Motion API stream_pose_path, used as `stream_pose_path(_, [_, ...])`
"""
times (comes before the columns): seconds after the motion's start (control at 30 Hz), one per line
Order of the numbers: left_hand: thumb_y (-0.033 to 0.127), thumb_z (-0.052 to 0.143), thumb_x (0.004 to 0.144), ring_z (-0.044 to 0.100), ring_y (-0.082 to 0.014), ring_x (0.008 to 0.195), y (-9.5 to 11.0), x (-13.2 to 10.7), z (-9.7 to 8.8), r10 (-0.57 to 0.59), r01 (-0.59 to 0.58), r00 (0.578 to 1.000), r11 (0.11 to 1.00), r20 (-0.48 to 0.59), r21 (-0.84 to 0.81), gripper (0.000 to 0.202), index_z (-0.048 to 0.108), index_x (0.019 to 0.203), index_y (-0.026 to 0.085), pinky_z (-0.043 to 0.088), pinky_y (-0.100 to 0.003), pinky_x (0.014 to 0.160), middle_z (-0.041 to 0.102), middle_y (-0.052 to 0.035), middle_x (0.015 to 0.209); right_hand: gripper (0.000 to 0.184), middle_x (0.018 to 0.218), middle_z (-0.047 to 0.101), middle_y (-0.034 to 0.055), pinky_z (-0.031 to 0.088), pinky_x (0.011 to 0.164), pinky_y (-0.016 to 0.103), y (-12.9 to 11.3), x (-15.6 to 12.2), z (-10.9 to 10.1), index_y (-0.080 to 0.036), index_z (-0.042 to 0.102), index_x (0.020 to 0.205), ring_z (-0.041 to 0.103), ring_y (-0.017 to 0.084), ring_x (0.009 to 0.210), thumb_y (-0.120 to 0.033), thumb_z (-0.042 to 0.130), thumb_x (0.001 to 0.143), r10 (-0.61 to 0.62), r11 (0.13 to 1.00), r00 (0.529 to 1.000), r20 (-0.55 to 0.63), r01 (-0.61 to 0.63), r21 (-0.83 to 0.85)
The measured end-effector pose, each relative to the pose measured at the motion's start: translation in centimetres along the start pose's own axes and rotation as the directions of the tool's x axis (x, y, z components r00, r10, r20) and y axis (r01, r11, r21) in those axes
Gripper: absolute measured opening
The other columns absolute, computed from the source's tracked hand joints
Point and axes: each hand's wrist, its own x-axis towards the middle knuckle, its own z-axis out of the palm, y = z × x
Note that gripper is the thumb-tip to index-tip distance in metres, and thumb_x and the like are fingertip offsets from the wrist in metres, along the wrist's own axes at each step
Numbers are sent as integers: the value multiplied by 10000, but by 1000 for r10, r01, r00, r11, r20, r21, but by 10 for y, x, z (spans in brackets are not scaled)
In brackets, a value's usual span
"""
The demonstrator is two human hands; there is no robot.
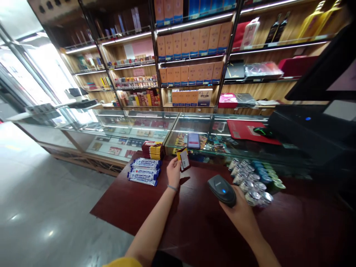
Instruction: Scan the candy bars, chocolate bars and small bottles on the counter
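Note:
My left hand (174, 172) grips a small dark red and yellow pack (184, 160) by its lower edge, with a white barcode label facing my right hand. My right hand (239, 211) is wrapped around a black handheld barcode scanner (221, 190), which shows a lit blue light. The scanner's head points left, a short way from the pack and not touching it. Several silver cans (247, 181) stand close to my right hand on the dark red counter (130, 207). Blue-and-white wrapped bars (144, 172) lie stacked left of my left hand, behind them a stack of red-and-yellow packs (152, 150).
A glass display case (133, 128) runs along the counter's far side, with a small flat card-like item (193, 141) on top. A black monitor (322, 66), a red mat (247, 131) and a mouse (263, 131) are at right. Wooden shelves of boxes stand behind.

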Motion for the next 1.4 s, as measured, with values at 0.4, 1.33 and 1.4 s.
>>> stream_pose_path(0.4, [281,574,925,647,-260,1150,118,95,-107,529,-598,767,386,363,702,299,706,1194,287,463,-389,1054,723,-52,1198,238,1048,575,36,493,809,322,7,-1,3,-259,516,1068,634,232,965,-373,543,861,27,999,1000,-2,-27,25])
stream_pose_path(1.33, [293,484,977,567,-260,1265,88,128,-136,469,-740,616,72,632,668,310,667,1224,255,375,-498,1151,674,-84,1265,282,1101,542,51,485,897,327,8,-5,-7,-237,526,1129,592,220,1026,-311,591,865,-48,989,995,-83,60,136])
stream_pose_path(1.4, [293,494,975,536,-273,1300,82,118,-124,541,-744,600,105,590,660,302,663,1219,237,380,-512,1142,666,-99,1270,300,1124,547,57,493,897,327,11,-10,-14,-239,536,1145,598,219,1031,-300,599,858,-33,986,994,-107,50,158])
